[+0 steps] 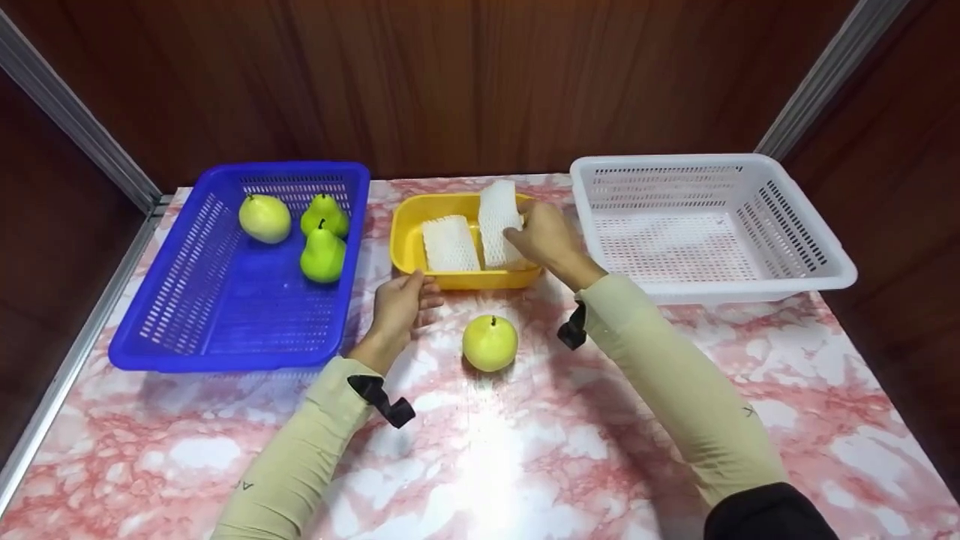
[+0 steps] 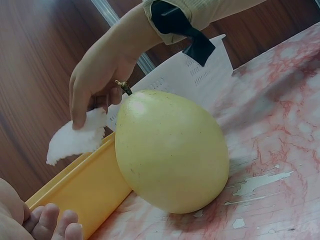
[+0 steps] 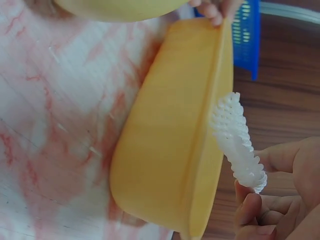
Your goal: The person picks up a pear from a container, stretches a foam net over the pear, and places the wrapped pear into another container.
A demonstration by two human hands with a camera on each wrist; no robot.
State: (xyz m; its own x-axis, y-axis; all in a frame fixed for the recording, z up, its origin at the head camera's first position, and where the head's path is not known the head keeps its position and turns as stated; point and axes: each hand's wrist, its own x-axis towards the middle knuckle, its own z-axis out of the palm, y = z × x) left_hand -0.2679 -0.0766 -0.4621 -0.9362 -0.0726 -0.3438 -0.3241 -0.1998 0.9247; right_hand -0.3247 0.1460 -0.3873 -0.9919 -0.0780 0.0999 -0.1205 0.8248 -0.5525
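My right hand (image 1: 551,236) pinches a white foam net sleeve (image 1: 497,221) between thumb and fingers, tilted up over the right part of a yellow plastic basin (image 1: 480,280). A second foam net sleeve (image 1: 450,244) lies inside the basin on the left. At the basin's front left corner, my left hand (image 1: 397,307) holds the rim, the thumb at the edge and the fingers outside. A yellow-green pear (image 1: 490,343), stem up, stands on the table in front of the basin, between the two forearms and touched by neither hand.
On the left stands a blue slotted basket (image 1: 247,364) with a yellow pear (image 1: 265,219) and two green pears (image 1: 323,255) in it. A white slotted basket (image 1: 720,288) stands at the right. Behind everything rises a brown wood-grain wall (image 1: 465,90).
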